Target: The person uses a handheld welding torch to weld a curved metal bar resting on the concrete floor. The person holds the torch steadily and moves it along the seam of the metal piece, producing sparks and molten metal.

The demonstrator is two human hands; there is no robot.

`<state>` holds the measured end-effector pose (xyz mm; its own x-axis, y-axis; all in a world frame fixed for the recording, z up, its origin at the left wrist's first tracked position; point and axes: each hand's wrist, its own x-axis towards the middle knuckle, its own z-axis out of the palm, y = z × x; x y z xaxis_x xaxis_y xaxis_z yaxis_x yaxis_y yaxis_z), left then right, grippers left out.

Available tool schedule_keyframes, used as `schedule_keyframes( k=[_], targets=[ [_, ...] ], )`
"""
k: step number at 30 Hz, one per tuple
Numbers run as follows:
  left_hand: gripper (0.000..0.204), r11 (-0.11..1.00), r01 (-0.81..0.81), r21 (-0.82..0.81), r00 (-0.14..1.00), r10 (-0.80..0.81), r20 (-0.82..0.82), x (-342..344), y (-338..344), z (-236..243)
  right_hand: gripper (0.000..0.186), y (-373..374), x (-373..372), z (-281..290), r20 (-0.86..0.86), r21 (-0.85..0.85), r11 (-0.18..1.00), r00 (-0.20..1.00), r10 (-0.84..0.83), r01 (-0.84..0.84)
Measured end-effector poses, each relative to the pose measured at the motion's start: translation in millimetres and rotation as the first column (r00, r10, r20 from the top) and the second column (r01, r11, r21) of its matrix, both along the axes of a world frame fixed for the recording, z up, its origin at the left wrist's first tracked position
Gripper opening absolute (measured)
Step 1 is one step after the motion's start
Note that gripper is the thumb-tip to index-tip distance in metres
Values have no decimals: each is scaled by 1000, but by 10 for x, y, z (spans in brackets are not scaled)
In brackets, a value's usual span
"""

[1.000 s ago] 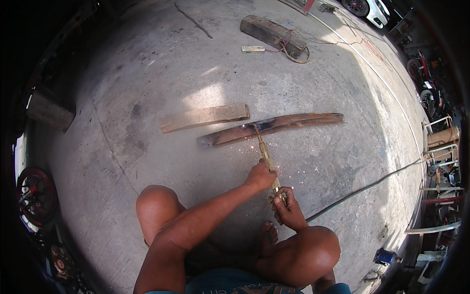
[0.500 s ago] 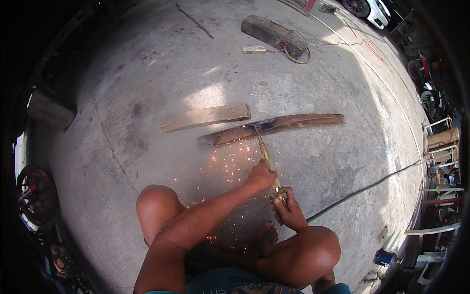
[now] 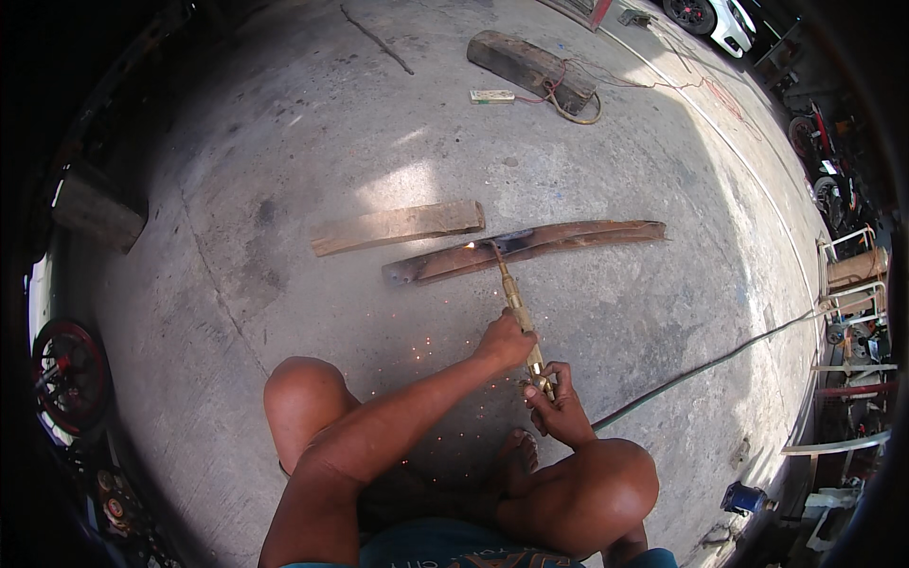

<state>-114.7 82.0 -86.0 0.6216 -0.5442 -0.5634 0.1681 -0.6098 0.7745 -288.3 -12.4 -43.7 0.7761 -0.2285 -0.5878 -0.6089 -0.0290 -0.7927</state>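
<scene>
A brass cutting torch point(image 3: 512, 292) slants up from my hands toward a long rusty metal bar point(image 3: 587, 232) on the concrete. My left hand point(image 3: 506, 341) is wrapped round the middle of the torch. At its rear end, by the valve, my right hand point(image 3: 561, 405) grips it with thumb and fingers. The torch tip sits at the bar's darkened middle, and a small bright glow shows on the bar just left of it. A few sparks are scattered over the floor between the bar and my knees.
Behind the bar lies a wooden plank point(image 3: 398, 227). Farther off are a wooden block point(image 3: 530, 71) with a cable and a small pale box point(image 3: 491, 97). A dark green hose point(image 3: 705, 362) runs off right. A blue object point(image 3: 746, 498) stands at lower right.
The spark shower has thinned to a few specks, and a bright glow now shows on the bar left of the torch tip. Both hands and the torch have hardly moved.
</scene>
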Motion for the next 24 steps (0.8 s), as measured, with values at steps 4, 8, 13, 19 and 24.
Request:
schedule_keyframes(
  k=[4, 8, 13, 19, 24],
  targets=[
    [58, 1000, -5, 10, 1000, 5, -5, 1, 6, -16, 44, 12, 0, -2, 8, 8, 1000, 1000, -2, 2],
    [58, 1000, -6, 20, 1000, 6, -1, -15, 2, 1, 43, -1, -28, -47, 24, 26, 1000, 1000, 1, -1],
    [61, 1000, -10, 15, 1000, 10, 5, -25, 14, -28, 40, 0, -49, -92, 46, 35, 999, 999, 6, -8],
    [71, 999, 20, -48, 998, -17, 66, -43, -1, -2, 39, -19, -67, -37, 41, 20, 1000, 999, -1, 0],
    [68, 1000, 7, -21, 999, -6, 51, -21, 47, -16, 38, 9, -46, -93, 46, 54, 999, 999, 2, -5]
  ],
)
